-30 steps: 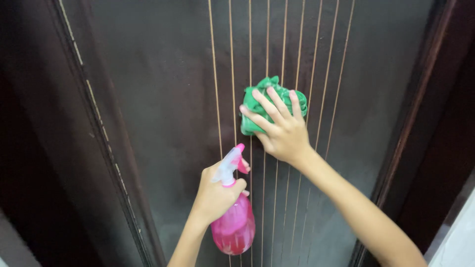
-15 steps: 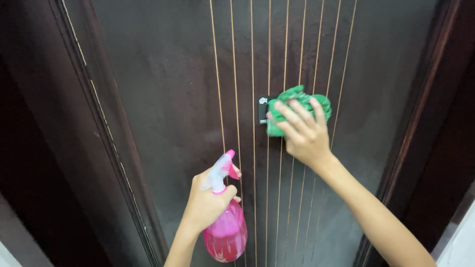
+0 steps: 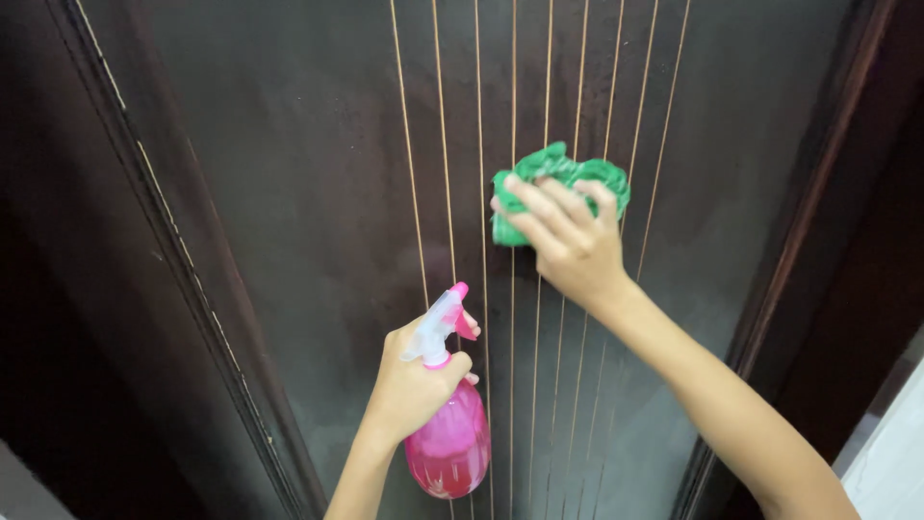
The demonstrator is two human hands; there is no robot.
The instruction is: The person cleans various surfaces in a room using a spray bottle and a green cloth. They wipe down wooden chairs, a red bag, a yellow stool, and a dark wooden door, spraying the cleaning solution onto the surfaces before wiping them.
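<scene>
Leftward across the dark door panel point(image 3: 289, 193) went the right hand point(image 3: 568, 246), pressing a green cloth point(image 3: 563, 178); the left hand point(image 3: 414, 385) grips a pink spray bottle point(image 3: 448, 443).

So there's this big dark wooden door panel point(image 3: 318, 193) filling most of the view, with thin gold vertical lines point(image 3: 443, 144) running down its middle. Surface looks kinda streaky and damp. A raised dark frame moulding point(image 3: 164, 241) runs along the left, another point(image 3: 818, 221) on the right. Pale bit of wall point(image 3: 890, 453) at bottom right.
</scene>
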